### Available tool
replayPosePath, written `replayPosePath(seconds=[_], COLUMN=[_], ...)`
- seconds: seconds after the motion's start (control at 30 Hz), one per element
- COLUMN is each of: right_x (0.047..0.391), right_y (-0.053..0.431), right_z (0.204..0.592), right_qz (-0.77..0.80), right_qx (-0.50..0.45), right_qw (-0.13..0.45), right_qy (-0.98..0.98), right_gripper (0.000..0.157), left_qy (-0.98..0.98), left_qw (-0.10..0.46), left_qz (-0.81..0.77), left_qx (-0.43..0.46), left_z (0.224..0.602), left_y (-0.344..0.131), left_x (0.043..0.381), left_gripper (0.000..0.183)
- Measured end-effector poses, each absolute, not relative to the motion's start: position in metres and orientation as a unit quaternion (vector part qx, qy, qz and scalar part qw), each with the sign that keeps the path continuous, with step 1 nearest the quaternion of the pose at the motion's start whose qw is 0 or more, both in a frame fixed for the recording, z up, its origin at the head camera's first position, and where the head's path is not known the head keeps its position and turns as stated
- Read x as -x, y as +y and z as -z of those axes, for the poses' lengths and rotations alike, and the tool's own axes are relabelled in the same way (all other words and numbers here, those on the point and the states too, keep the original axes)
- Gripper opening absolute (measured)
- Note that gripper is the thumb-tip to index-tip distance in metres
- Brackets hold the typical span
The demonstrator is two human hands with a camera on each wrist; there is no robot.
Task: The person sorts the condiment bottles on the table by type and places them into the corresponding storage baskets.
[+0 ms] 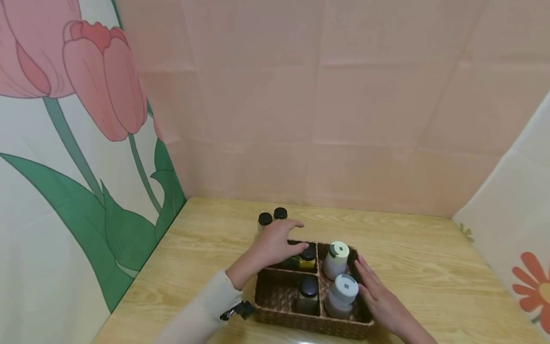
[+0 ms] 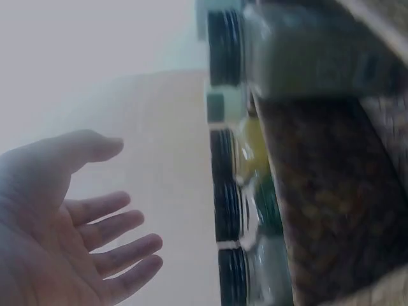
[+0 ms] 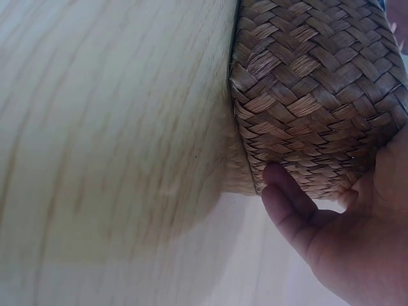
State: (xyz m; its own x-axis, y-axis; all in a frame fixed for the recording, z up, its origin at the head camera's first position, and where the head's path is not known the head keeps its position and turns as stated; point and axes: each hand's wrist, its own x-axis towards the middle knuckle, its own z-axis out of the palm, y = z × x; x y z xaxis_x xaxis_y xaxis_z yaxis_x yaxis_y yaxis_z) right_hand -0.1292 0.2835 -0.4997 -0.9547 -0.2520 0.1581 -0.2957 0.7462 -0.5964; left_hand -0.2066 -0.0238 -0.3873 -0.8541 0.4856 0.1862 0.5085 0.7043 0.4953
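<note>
A brown woven basket [image 1: 309, 327] with dividers stands on the table. My left hand [image 1: 275, 241] is over its back left compartment, fingers spread and thumb apart, holding nothing; the left wrist view shows the bare palm [image 2: 44, 242]. Below that hand sits a black-lidded jar with yellow contents [image 1: 307, 264], beside a darker green one partly hidden. Another black-lidded jar [image 1: 308, 296] stands in the front left compartment. Two white-capped shakers [image 1: 336, 263] share the right side. My right hand [image 1: 382, 301] rests with fairly straight fingers against the basket's right outer wall [image 3: 312, 95].
Behind the basket's back left corner stand two black-lidded jars [image 1: 265, 220], partly hidden by the left hand. The wood-grain table [image 1: 412, 248] meets a plain pinkish cloth [image 1: 326, 119] at the back. Flower-printed cloths hang at left and right.
</note>
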Motion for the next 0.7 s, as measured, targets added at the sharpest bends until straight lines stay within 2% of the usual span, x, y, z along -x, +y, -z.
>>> replayPosePath(seconds=[0.3, 0.7], right_x=[0.13, 0.129], right_y=[0.282, 0.277], right_z=[0.5, 0.497], right_qz=[-0.328, -0.332], right_qx=[-0.14, -0.136], right_qw=[0.026, 0.023], right_qy=[-0.934, -0.933], right_gripper=[0.059, 0.059], left_qy=[-0.924, -0.909], left_qw=[0.04, 0.074], left_qz=[0.316, 0.381], left_qx=[0.212, 0.15], left_z=[0.4, 0.434], left_y=[-0.051, -0.086], left_x=[0.23, 0.267], left_gripper=[0.053, 0.054])
